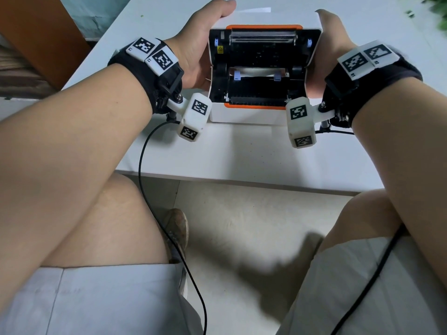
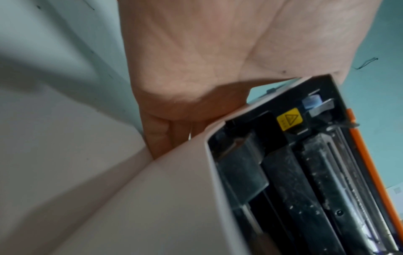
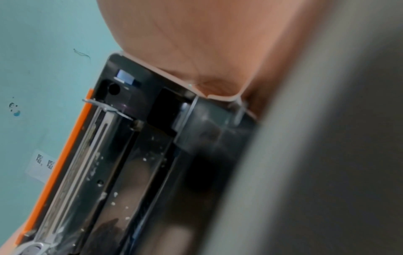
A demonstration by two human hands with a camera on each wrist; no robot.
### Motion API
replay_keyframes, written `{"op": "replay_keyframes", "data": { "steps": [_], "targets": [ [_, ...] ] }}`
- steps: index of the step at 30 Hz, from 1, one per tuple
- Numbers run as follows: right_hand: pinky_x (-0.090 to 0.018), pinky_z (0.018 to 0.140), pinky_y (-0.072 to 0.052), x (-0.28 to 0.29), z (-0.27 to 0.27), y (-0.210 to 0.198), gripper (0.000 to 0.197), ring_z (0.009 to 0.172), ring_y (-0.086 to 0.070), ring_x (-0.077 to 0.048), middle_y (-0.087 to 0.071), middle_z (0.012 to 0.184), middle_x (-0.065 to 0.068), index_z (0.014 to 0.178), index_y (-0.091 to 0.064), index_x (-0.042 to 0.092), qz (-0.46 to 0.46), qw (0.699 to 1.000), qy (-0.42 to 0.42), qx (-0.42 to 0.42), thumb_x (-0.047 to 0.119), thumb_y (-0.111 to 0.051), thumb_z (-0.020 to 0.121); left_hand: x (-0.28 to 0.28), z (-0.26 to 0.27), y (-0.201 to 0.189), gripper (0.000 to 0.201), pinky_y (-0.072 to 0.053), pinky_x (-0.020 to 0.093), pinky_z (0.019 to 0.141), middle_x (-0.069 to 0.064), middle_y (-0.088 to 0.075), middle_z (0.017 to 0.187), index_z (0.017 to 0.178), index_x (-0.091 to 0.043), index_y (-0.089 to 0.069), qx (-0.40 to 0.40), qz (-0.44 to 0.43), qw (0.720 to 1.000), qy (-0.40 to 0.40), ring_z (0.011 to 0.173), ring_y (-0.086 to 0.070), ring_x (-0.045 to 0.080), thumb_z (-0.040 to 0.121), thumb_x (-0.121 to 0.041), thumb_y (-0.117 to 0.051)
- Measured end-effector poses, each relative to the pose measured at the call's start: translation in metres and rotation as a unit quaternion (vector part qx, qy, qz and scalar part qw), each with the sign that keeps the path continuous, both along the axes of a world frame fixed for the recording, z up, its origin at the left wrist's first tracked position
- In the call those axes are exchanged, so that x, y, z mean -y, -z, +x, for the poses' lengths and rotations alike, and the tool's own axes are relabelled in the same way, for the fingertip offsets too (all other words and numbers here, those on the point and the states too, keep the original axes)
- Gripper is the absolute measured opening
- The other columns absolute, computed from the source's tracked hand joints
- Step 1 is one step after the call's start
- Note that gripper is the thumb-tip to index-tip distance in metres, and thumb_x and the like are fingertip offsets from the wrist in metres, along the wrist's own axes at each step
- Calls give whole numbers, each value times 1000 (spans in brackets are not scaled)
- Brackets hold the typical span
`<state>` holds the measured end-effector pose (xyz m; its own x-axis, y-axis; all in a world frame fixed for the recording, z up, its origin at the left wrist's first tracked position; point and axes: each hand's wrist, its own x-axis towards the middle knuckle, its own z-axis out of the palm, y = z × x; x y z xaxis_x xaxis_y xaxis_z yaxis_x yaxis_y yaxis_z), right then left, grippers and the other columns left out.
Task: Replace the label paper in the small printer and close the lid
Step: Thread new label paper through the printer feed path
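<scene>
We see 1 white printer (image 1: 244, 116) with orange trim near the surface's (image 1: 242, 160) front edge, lid (image 1: 264, 32) up, our 2 hands, left hand (image 1: 200, 42) and right hand (image 1: 331, 37), gripping its sides.

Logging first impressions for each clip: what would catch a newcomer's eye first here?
The small white printer at the middle of the white table, its lid swung open to show a dark inside with an orange rim. The left hand and right hand grip its two sides. Next, the checkered marker blocks strapped to both wrists stand out.
</scene>
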<state>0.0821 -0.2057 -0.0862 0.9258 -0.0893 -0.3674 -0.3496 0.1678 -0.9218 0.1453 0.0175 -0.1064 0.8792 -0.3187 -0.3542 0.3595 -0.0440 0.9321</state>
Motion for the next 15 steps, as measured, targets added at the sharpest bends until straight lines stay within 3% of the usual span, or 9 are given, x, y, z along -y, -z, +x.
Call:
{"op": "replay_keyframes", "data": {
  "steps": [1, 4, 5, 6, 8, 10, 12, 13, 15],
  "targets": [
    [-23, 36, -54, -2, -5, -4, 49, 39, -70, -9, -71, 46, 4, 85, -55, 21, -1, 1000, -3, -3, 54, -29, 112, 0, -1, 0, 80, -48, 59, 110, 19, -64, 146, 146, -8, -59, 0, -1, 1000, 4, 131, -66, 41, 92, -66, -56],
    [-15, 29, -41, -4, -13, -8, 48, 28, -62, -10, -62, 35, 5, 83, -52, 21, 5, 1000, 5, -9, 53, -30, 112, 1, -3, -1, 78, -48, 59, 110, 18, -65, 145, 146, -8, -60, 1, 1, 1000, 0, 129, -67, 40, 93, -66, -55],
    [-15, 27, -38, -7, -16, -12, 47, 30, -62, -12, -63, 39, 5, 92, -58, 22, 9, 1000, 4, -11, 53, -30, 112, 1, -4, -1, 78, -48, 59, 110, 18, -66, 144, 145, -8, -60, 2, 1, 1000, -3, 129, -67, 40, 93, -66, -56],
    [-17, 26, -37, -8, -17, -13, 45, 33, -62, -13, -65, 46, 5, 111, -62, 23, 10, 1000, 7, -12, 53, -28, 113, 2, -5, -1, 78, -48, 59, 110, 18, -67, 144, 145, -8, -61, 1, -1, 1000, -3, 128, -68, 40, 93, -66, -56],
    [-15, 24, -33, -12, -19, -17, 53, 28, -56, -10, -59, 54, 8, 148, -52, 19, 2, 1000, 20, -14, 51, -29, 113, 2, -6, -2, 78, -48, 59, 110, 19, -67, 143, 145, -7, -61, -1, -9, 1000, 1, 128, -68, 40, 94, -66, -55],
    [-12, 20, -26, -14, -19, -17, 55, 17, -48, -7, -55, 49, 10, 155, -46, 18, 3, 1000, 29, -7, 51, -33, 113, 2, -7, -2, 78, -48, 59, 111, 19, -67, 143, 145, -6, -60, 0, -15, 1000, 1, 127, -69, 40, 95, -65, -54],
    [-13, 24, -29, -15, -17, -14, 55, 18, -48, -5, -52, 62, 7, 156, -45, 19, -27, 999, 34, -10, 52, -34, 112, 3, -8, -1, 77, -48, 60, 111, 20, -67, 143, 145, -5, -60, 0, -21, 1000, -2, 127, -69, 40, 95, -64, -54],
    [-18, 32, -36, -15, -17, -14, 56, 26, -55, -3, -52, 69, 7, 156, -44, 21, -40, 999, 31, -12, 53, -34, 112, 3, -8, -1, 77, -48, 60, 111, 20, -67, 143, 145, -5, -61, -1, -25, 1000, -1, 127, -69, 40, 95, -63, -54],
    [-33, 63, -50, -16, -15, -14, 58, 68, -70, -1, -58, 89, 12, 158, -41, 23, -47, 998, 24, -20, 56, -32, 111, 4, -8, -1, 75, -48, 60, 111, 20, -65, 145, 140, -4, -65, -3, -28, 1000, 1, 130, -67, 41, 95, -63, -55]
  ]
}}
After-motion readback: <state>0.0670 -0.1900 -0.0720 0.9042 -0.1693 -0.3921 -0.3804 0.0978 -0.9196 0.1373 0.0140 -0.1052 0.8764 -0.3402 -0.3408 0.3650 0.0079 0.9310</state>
